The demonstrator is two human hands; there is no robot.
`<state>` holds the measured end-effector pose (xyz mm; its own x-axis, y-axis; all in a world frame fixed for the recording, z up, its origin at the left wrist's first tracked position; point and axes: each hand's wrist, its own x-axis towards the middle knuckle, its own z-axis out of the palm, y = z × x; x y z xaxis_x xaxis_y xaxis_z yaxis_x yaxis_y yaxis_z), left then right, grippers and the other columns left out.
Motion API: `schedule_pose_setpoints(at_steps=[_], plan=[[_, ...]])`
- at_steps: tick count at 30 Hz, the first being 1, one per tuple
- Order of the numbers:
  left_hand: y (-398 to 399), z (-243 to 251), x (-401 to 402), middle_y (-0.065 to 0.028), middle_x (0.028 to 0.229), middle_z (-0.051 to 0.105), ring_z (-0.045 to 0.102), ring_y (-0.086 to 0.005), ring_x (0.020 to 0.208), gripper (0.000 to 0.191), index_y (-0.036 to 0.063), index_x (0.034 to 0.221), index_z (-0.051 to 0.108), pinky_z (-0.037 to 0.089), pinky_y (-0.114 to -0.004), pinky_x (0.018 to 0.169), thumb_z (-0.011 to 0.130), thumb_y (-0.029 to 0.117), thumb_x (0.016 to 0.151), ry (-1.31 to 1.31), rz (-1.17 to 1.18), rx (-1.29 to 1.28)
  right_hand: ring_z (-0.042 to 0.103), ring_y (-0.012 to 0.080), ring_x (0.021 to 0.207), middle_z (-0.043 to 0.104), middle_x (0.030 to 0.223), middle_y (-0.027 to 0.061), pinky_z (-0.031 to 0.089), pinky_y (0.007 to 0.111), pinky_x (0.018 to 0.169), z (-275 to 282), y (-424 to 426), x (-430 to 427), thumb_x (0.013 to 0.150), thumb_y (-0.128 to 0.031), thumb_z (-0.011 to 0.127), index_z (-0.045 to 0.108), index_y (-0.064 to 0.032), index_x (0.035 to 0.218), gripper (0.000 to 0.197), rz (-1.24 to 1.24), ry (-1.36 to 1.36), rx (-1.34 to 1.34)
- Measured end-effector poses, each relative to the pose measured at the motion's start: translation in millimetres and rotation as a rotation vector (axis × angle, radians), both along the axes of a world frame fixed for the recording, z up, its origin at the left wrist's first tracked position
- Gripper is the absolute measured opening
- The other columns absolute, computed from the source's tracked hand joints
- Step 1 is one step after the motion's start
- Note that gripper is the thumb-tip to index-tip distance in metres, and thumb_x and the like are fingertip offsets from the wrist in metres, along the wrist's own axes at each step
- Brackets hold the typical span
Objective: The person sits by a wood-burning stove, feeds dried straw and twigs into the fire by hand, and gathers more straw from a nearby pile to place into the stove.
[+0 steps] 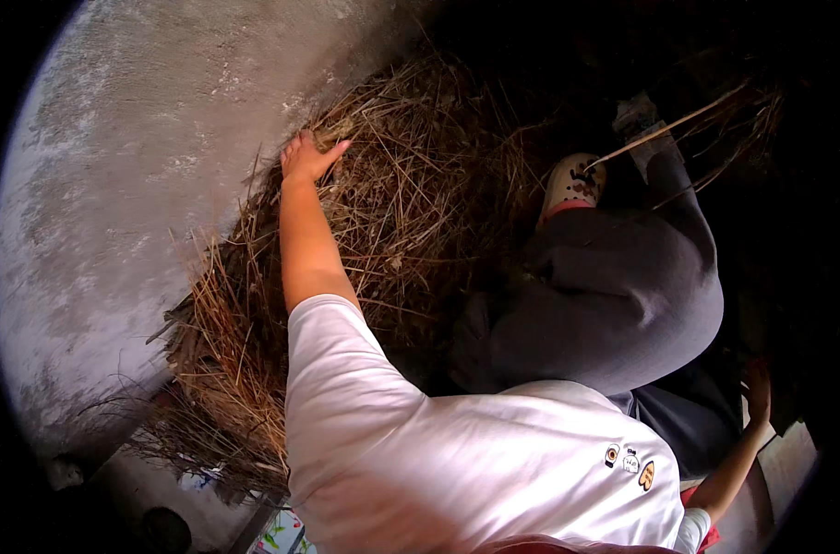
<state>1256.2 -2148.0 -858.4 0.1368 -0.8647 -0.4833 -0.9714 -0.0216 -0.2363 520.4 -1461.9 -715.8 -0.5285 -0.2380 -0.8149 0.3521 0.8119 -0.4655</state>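
A large heap of dry straw and thin stalks (406,201) lies against the wall in the head view. My left hand (310,158) reaches out to the heap's upper left edge, thumb apart from the fingers, resting on the straw beside the wall; its fingertips are partly hidden. At the lower right, my right hand (758,391) is low beside my body in deep shadow, near a pale flat surface. Whether it holds anything is not visible. A long pale stalk (669,130) slants up to the right from near my patterned shoe (576,181).
A rough plastered wall (136,159) curves along the left. My bent legs in grey trousers (600,298) are right of the heap. Thin twigs (205,443) spread at the lower left, above a dark round object (166,530). The upper right is very dark.
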Motion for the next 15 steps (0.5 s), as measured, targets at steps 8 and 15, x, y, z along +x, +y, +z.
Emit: schedule_pose_setpoints(at_steps=[8,15], plan=[[57,-27,7,-0.0092,0.105,0.054,0.049,-0.0267,0.105,0.044,0.0115,0.115,0.055,0.035,-0.039,0.092,0.067,0.026,0.075,0.071,-0.302,-0.298,0.058,0.0220,0.098,0.053,0.118,0.0066,0.047,0.032,0.077,-6,-12,-2,0.087,-0.031,0.053,0.038,-0.0082,0.130,0.051,-0.006,0.025,-0.021],[57,28,5,-0.0154,0.096,0.059,0.056,-0.0349,0.090,0.024,0.0067,0.103,0.056,0.043,-0.046,0.077,0.055,0.020,0.083,0.236,-0.113,-0.584,0.050,0.0358,0.107,0.051,0.120,0.0185,0.042,0.041,0.092,-33,-29,-25,0.085,-0.016,0.047,0.045,-0.0023,0.123,0.040,1.312,0.540,0.268]])
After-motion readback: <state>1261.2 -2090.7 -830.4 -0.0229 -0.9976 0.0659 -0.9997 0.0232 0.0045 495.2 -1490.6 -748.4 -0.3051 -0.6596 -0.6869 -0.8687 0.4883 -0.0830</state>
